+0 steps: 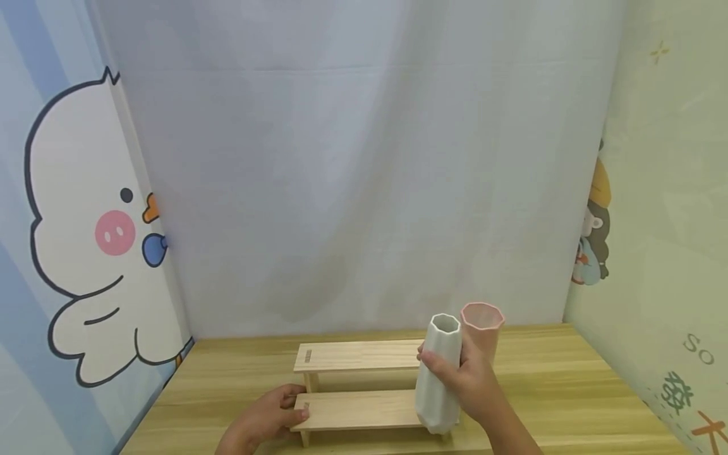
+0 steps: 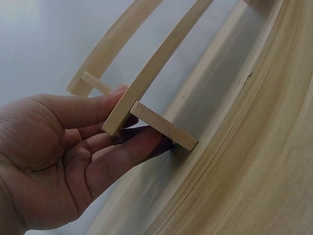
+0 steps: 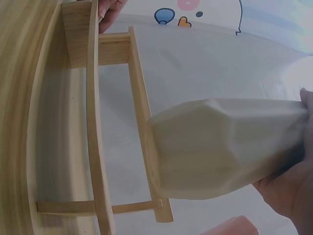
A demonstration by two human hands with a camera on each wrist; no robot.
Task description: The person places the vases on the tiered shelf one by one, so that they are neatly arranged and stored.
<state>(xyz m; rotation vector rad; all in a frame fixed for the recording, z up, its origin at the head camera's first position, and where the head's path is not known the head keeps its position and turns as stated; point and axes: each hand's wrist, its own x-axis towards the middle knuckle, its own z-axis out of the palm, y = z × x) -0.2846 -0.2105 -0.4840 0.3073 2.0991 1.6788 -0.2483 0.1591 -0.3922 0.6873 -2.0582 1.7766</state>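
Note:
A two-step wooden shelf (image 1: 358, 409) stands on the table, its lower board in front of the higher one. My left hand (image 1: 266, 418) grips the left end of the lower board; in the left wrist view the thumb of the hand (image 2: 63, 152) lies on the board (image 2: 156, 68) and fingers are beneath it. My right hand (image 1: 474, 382) holds a white faceted vase (image 1: 440, 379), mouth up and slightly tilted, in front of the shelf's right end. From the right wrist view, the vase (image 3: 220, 147) hides part of the hand (image 3: 293, 188).
A pink faceted vase (image 1: 483, 335) stands just behind my right hand, right of the shelf. The wooden table (image 1: 569, 392) meets a grey curtain (image 1: 352, 189) at the back. Printed walls rise at the left and right.

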